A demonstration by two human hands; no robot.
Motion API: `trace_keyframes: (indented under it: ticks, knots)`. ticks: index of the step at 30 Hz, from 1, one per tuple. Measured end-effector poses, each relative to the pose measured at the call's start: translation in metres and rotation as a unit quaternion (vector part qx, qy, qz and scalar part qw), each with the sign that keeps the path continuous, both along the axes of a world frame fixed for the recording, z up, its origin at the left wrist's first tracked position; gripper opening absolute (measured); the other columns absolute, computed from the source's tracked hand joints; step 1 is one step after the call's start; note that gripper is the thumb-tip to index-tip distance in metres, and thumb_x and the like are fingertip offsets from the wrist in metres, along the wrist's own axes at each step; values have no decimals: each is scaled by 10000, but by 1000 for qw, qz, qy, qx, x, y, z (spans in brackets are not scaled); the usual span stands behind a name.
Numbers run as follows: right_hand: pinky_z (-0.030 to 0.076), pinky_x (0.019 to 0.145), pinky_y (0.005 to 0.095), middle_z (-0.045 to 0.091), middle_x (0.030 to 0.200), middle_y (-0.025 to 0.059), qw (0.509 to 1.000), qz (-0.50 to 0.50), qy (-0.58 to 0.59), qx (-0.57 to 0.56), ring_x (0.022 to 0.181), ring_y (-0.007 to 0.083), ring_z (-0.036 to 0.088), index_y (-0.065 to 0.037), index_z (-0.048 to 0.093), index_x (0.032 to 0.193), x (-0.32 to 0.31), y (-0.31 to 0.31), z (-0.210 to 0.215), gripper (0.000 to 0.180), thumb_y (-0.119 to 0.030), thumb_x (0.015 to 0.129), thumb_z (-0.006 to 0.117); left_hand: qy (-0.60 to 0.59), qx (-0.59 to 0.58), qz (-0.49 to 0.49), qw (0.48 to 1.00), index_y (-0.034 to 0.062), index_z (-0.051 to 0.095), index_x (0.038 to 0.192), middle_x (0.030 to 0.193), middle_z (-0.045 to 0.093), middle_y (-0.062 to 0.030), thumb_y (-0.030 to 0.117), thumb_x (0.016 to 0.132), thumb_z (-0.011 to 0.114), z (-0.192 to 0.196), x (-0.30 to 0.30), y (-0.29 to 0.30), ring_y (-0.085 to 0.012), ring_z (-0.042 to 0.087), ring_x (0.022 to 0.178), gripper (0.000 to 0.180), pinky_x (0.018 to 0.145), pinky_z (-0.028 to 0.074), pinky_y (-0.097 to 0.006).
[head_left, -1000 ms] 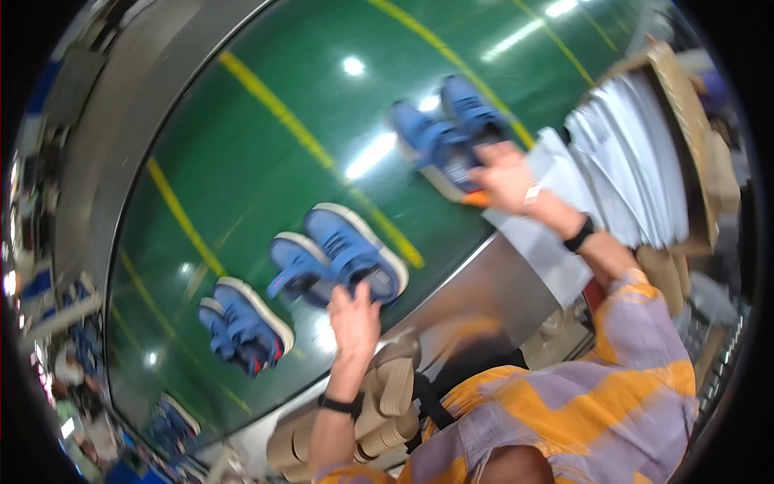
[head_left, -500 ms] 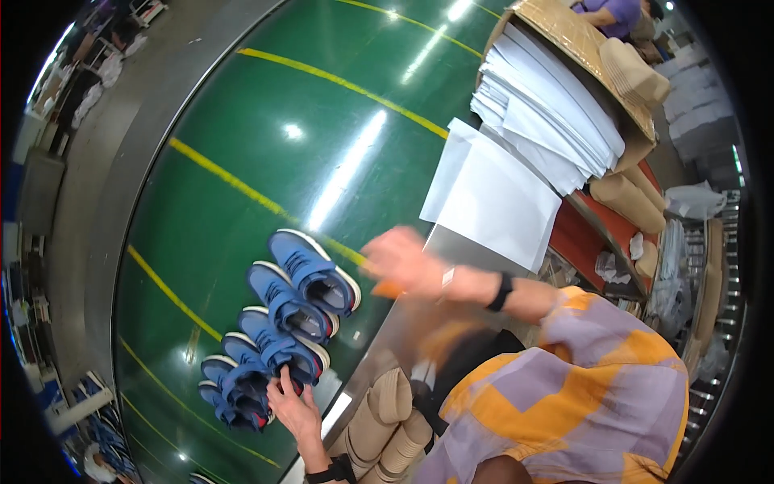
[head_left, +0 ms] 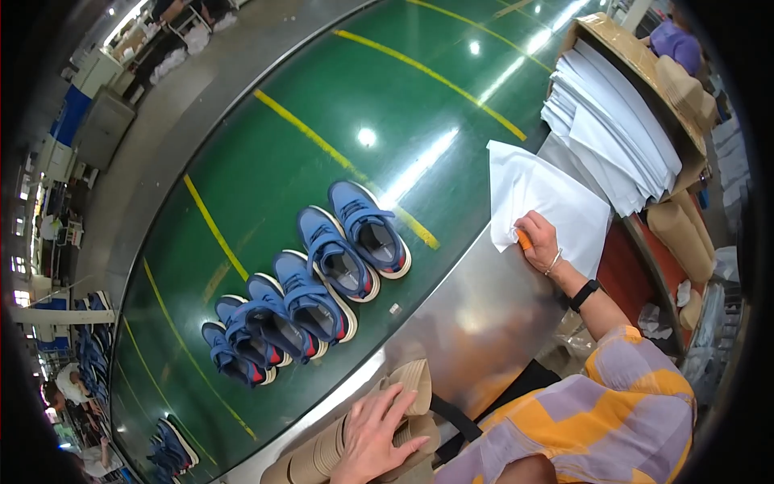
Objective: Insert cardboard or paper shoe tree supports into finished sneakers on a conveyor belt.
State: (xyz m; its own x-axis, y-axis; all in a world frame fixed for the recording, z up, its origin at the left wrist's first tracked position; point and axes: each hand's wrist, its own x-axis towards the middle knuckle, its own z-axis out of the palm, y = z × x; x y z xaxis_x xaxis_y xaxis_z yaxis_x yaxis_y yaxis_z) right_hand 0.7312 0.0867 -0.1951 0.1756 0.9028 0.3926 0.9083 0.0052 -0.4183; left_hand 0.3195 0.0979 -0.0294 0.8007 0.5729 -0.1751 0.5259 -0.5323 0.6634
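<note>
My right hand (head_left: pixel 538 242) pinches the near-left part of a white paper sheet (head_left: pixel 564 206), which creases up at the fingers. Something small and orange shows at those fingers; I cannot make out what it is. Low in the view, my left hand (head_left: pixel 375 440) lies with fingers spread over nested brown cardboard inserts (head_left: pixel 322 452), seemingly touching them. Several blue sneakers with white soles and red heel patches stand in a slanting row on the green belt, the farthest sneaker (head_left: pixel 371 230) at the right end of the row.
A cardboard box (head_left: pixel 637 52) tilted on its side holds a thick stack of white paper (head_left: pixel 617 121) at the upper right. A metal ledge (head_left: pixel 459 315) borders the green belt (head_left: pixel 266 161) with yellow lines. More shoes (head_left: pixel 171 452) sit at the lower left. A person (head_left: pixel 676 44) is beyond the box.
My right hand has moved from above the belt edge onto the paper and gripped it. My left hand has left the sneakers for the brown inserts. The whole view has shifted.
</note>
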Motion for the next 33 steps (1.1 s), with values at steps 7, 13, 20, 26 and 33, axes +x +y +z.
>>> trace_keyframes:
  ticks: [7, 13, 20, 26, 33]
  knots:
    - [479, 681, 358, 604, 821, 145, 973, -30, 225, 49, 753, 304, 595, -49, 581, 878, -6, -1, -31, 122, -79, 759, 573, 0, -10, 62, 998, 82, 493, 1265, 1216, 523, -176, 164, 788, 647, 5, -8, -32, -363, 483, 1130, 508, 951, 384, -410]
    - [471, 618, 329, 619, 738, 117, 933, 50, 350, 72, 660, 233, 600, -54, 596, 842, -92, -22, -23, 89, -127, 803, 561, -33, 25, 33, 999, 55, 521, 1217, 1148, 554, -178, 180, 753, 670, 1, 3, -39, -328, 524, 1068, 503, 905, 422, -406]
    - [471, 685, 304, 630, 775, 81, 883, 147, 445, -19, 723, 165, 586, -64, 603, 898, -208, -40, -7, 165, -206, 816, 588, -44, -148, 241, 958, -10, 521, 1178, 1048, 599, -160, 100, 746, 655, 86, 74, -114, -257, 610, 894, 465, 758, 506, -359]
    - [457, 725, 277, 635, 828, 26, 802, 270, 530, -55, 773, 108, 547, -37, 599, 924, -252, -55, 14, 144, -154, 842, 586, -45, -120, 229, 965, -30, 565, 1090, 936, 640, -131, 111, 796, 667, 81, 74, -117, -179, 644, 761, 341, 629, 546, -288]
    - [443, 714, 271, 607, 852, 29, 761, 351, 542, -62, 767, 98, 522, -17, 565, 926, -243, -51, 19, 185, -191, 870, 592, 47, -7, 182, 982, -17, 591, 1047, 905, 649, -129, 151, 792, 687, 83, 70, -113, -167, 648, 742, 321, 626, 551, -284]
